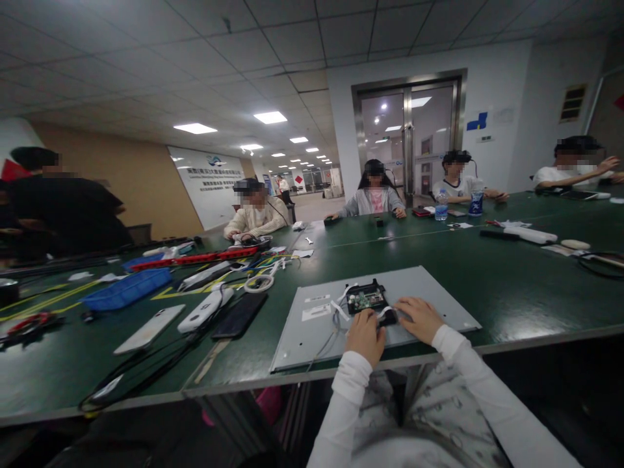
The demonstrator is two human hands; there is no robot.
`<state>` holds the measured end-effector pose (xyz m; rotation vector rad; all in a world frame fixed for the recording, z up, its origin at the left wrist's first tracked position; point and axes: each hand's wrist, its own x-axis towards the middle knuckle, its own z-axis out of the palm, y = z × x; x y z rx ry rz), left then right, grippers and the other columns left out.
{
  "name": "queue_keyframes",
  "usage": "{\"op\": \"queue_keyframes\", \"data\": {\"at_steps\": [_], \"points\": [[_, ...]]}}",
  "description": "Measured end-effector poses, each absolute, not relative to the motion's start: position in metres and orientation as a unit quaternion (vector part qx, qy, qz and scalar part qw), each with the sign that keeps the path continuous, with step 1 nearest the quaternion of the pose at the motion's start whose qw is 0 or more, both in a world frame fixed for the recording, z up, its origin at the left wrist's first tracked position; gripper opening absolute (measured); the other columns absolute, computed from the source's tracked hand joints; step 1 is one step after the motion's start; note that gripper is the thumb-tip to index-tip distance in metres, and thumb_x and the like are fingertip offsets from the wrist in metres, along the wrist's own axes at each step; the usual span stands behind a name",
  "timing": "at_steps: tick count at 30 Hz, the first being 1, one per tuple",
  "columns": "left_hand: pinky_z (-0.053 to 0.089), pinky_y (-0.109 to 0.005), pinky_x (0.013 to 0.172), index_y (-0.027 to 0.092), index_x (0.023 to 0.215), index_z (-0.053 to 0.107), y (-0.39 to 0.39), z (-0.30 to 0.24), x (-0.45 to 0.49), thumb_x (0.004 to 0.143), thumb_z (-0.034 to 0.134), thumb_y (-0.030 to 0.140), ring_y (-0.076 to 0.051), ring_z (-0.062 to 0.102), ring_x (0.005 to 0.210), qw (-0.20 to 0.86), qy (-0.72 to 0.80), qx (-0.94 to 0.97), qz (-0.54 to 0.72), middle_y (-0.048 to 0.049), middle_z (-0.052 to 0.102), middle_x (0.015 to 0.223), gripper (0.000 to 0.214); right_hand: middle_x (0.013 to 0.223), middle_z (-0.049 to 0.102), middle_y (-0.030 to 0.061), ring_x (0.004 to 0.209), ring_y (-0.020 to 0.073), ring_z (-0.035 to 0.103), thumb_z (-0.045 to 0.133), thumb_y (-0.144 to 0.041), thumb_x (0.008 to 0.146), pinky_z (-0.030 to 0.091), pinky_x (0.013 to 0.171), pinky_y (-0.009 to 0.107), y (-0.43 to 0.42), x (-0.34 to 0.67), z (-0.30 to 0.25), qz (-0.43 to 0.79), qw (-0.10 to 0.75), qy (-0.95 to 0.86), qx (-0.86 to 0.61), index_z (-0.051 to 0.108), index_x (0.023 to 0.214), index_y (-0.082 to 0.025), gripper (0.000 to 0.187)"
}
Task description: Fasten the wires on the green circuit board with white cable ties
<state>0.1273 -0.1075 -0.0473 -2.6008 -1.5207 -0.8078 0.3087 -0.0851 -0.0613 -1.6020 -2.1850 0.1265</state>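
A pale grey flat panel [419, 286] lies on the green table in front of me. On it sits a black frame [377, 286] with a green circuit board [366, 300] inside. White ribbon cables [340, 309] run beside the frame, and a thin grey cable [327, 344] trails over the panel's front edge. My left hand [364, 335] is closed at the frame's near edge; its fingertips and anything between them are too small to make out. My right hand [420, 317] lies at the frame's right side, fingers stretched toward it.
Left of the panel lie a dark phone [240, 316], a white phone [150, 329], a white power bank [207, 309] with black cables and a roll of tape [259, 283]. Farther off are a blue tray [127, 289] and a red strip [195, 258]. Several people sit across the table [526, 286].
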Motion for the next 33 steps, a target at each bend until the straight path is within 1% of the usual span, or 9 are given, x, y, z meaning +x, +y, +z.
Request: {"op": "queue_keyframes", "data": {"at_steps": [3,6,10,12,14,18,25,29,33], "points": [[0.033,-0.037,0.092,0.013,0.107,0.045,-0.108,-0.051,0.126,0.075,0.044,0.023,-0.020,0.040,0.103,0.010,-0.488,-0.830,-0.270,-0.0098,0.045,0.110,0.034,0.124,0.039,0.0060,0.114,0.0229,0.032,0.041,-0.051,0.071,0.026,0.092,0.040,-0.085,0.313,-0.058,0.068,0.181,-0.812,-0.551,0.038,0.122,-0.026,0.057],[0.033,-0.038,0.092,0.014,0.112,0.042,-0.109,-0.052,0.125,0.074,0.045,0.023,-0.020,0.040,0.104,0.007,-0.481,-0.830,-0.281,-0.0096,0.044,0.112,0.039,0.128,0.034,0.0097,0.116,0.0269,0.029,0.043,-0.065,0.061,0.024,0.092,0.043,-0.086,0.321,-0.052,0.079,0.145,-0.848,-0.503,0.031,0.127,-0.025,0.078],[0.036,-0.037,0.090,0.017,0.111,0.044,-0.113,-0.045,0.124,0.075,0.044,0.021,-0.019,0.042,0.103,-0.019,-0.447,-0.841,-0.304,-0.0081,0.046,0.109,0.036,0.130,0.031,0.0104,0.118,0.0285,0.027,0.046,-0.071,0.053,0.015,0.095,0.049,-0.089,0.332,-0.041,0.074,0.124,-0.882,-0.449,0.025,0.129,-0.025,0.091],[0.036,-0.036,0.090,0.018,0.110,0.046,-0.118,-0.040,0.124,0.076,0.041,0.019,-0.018,0.043,0.103,-0.035,-0.425,-0.842,-0.331,-0.0081,0.047,0.108,0.034,0.131,0.030,0.0095,0.119,0.0273,0.025,0.046,-0.071,0.054,0.008,0.097,0.050,-0.092,0.335,-0.037,0.067,0.127,-0.893,-0.426,0.022,0.130,-0.026,0.092],[0.036,-0.036,0.091,0.018,0.109,0.047,-0.124,-0.034,0.124,0.078,0.038,0.017,-0.017,0.043,0.103,-0.047,-0.406,-0.837,-0.364,-0.0083,0.048,0.108,0.032,0.132,0.029,0.0087,0.120,0.0258,0.025,0.045,-0.069,0.056,0.006,0.098,0.049,-0.094,0.336,-0.035,0.063,0.135,-0.899,-0.412,0.021,0.130,-0.026,0.089],[0.037,-0.036,0.089,0.019,0.109,0.048,-0.137,-0.027,0.122,0.079,0.035,0.015,-0.017,0.044,0.102,-0.058,-0.385,-0.821,-0.417,-0.0087,0.049,0.108,0.033,0.134,0.026,0.0083,0.121,0.0265,0.023,0.043,-0.068,0.059,0.007,0.096,0.052,-0.094,0.334,-0.038,0.063,0.133,-0.896,-0.418,0.015,0.131,-0.027,0.087],[0.041,-0.032,0.083,0.020,0.108,0.049,-0.147,-0.011,0.109,0.080,0.036,0.016,-0.016,0.049,0.097,-0.048,-0.399,-0.776,-0.487,-0.0080,0.051,0.104,0.031,0.136,0.019,0.0078,0.122,0.0320,0.016,0.043,-0.070,0.056,0.004,0.087,0.065,-0.079,0.330,-0.047,0.072,0.097,-0.865,-0.487,0.006,0.132,-0.030,0.093],[0.044,-0.029,0.077,0.019,0.105,0.051,-0.146,-0.004,0.093,0.079,0.037,0.016,-0.015,0.051,0.090,-0.041,-0.402,-0.759,-0.510,-0.0077,0.052,0.103,0.030,0.137,0.018,0.0065,0.123,0.0331,0.014,0.040,-0.071,0.057,0.007,0.086,0.066,-0.068,0.326,-0.051,0.073,0.093,-0.838,-0.533,0.002,0.131,-0.031,0.093],[0.045,-0.029,0.075,0.019,0.102,0.052,-0.139,-0.003,0.072,0.079,0.038,0.018,-0.015,0.052,0.087,-0.029,-0.426,-0.732,-0.530,-0.0069,0.053,0.100,0.027,0.137,0.017,0.0058,0.123,0.0341,0.013,0.037,-0.074,0.056,0.011,0.086,0.065,-0.054,0.325,-0.057,0.080,0.092,-0.800,-0.587,0.002,0.132,-0.031,0.094]]}}
